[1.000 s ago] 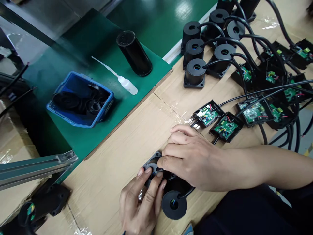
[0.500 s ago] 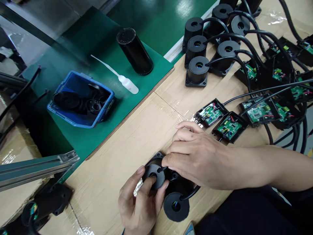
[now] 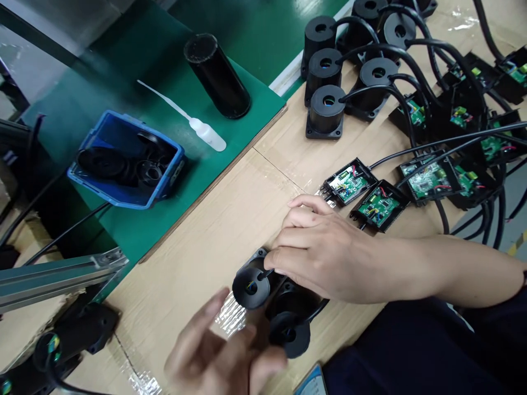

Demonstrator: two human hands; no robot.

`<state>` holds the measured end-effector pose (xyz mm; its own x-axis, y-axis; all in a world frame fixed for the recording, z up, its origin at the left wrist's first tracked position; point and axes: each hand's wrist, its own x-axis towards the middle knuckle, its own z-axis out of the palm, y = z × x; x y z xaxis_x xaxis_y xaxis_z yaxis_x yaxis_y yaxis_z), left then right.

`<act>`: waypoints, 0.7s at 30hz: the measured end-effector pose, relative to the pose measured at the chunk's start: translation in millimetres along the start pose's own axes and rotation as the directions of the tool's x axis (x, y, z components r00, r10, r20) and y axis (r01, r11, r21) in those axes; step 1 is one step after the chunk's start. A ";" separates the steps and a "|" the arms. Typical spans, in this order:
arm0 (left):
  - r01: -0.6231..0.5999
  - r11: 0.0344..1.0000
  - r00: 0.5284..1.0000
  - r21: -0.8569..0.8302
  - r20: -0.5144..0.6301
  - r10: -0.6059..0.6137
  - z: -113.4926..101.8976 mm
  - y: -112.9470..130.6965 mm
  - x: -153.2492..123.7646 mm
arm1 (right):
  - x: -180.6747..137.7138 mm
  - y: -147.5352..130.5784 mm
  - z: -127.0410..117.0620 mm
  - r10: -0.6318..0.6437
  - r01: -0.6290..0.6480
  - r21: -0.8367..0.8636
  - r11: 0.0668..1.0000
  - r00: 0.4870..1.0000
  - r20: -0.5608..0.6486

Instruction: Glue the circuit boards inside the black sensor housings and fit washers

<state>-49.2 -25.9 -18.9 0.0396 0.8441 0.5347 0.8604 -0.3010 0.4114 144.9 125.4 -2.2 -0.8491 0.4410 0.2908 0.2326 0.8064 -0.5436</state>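
A black round housing (image 3: 249, 291) with a ring-shaped end and coloured wires in its centre hole lies on the wooden table. My right hand (image 3: 319, 249) is closed on the short black cable (image 3: 267, 274) that enters that ring; the fingertips are partly hidden. Lower down, my left hand (image 3: 224, 351) is open and blurred, its fingers spread and off the housing. Close to the left thumb lies a second black housing (image 3: 297, 337), its own cable running up beneath my right hand.
Finished-looking black housings (image 3: 327, 112) stand upright at the upper right, cabled to open boxes with green circuit boards (image 3: 381, 206). On the green mat are a blue bin (image 3: 154, 200) of black parts, a white dropper bottle (image 3: 208, 134) and a black cylinder (image 3: 218, 79). More housings (image 3: 82, 329) lie lower left.
My left hand has let go of the housing's ring and drawn back down and left, fingers spreading. My right hand keeps its hold at the cable. The whole view has shifted slightly.
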 end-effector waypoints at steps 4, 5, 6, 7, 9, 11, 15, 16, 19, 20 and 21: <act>-0.063 0.996 0.988 0.064 0.142 0.054 -7.3 27.5 -4.4 | 1.1 1.5 3.4 0.008 -0.007 -0.019 1.000 1.000 0.011; -0.065 0.993 0.979 0.099 0.197 0.045 -8.3 32.9 -5.4 | 1.5 1.8 3.9 0.012 -0.012 -0.021 1.000 1.000 0.019; -0.073 0.988 0.973 0.140 0.227 0.040 -9.0 37.0 -6.7 | 1.8 2.1 4.2 0.014 -0.014 -0.019 1.000 1.000 0.027; -0.078 0.981 0.970 0.176 0.239 0.035 -9.4 39.4 -8.4 | 2.0 2.3 4.2 0.014 -0.013 -0.015 1.000 0.999 0.034; -0.056 0.979 0.968 0.198 0.249 0.005 -9.9 39.4 -12.8 | 2.2 2.4 3.5 0.015 -0.015 -0.006 1.000 0.999 0.043; -0.038 0.987 0.958 0.153 0.285 -0.007 -10.5 34.6 -17.7 | 2.1 2.4 2.5 0.017 -0.017 -0.001 1.000 0.999 0.047; -0.049 0.992 0.936 0.119 0.353 0.004 -12.2 24.6 -22.6 | 1.1 3.2 3.5 0.028 -0.028 -0.002 1.000 0.998 0.055; -0.049 0.991 0.937 0.126 0.350 0.001 -11.8 23.9 -23.1 | 1.0 3.6 4.4 0.028 -0.028 0.002 1.000 0.998 0.059; -0.030 0.991 0.980 0.132 0.197 0.003 -6.0 26.2 -28.5 | 1.3 3.9 4.6 0.021 -0.023 0.039 0.999 0.999 0.050; 0.004 0.989 0.990 0.145 0.142 -0.025 -2.5 27.6 -32.7 | 1.3 3.5 1.8 0.020 -0.021 0.059 0.998 1.000 0.023; 0.055 0.985 0.991 0.163 0.114 -0.074 1.8 28.9 -38.0 | 0.9 3.0 -3.3 0.020 -0.018 0.075 0.997 1.000 -0.024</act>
<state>-24.9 -65.8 -28.6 0.0329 0.9091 0.4153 0.9326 -0.1774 0.3144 146.4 129.6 -1.0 -0.8329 0.4660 0.2984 0.2116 0.7665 -0.6064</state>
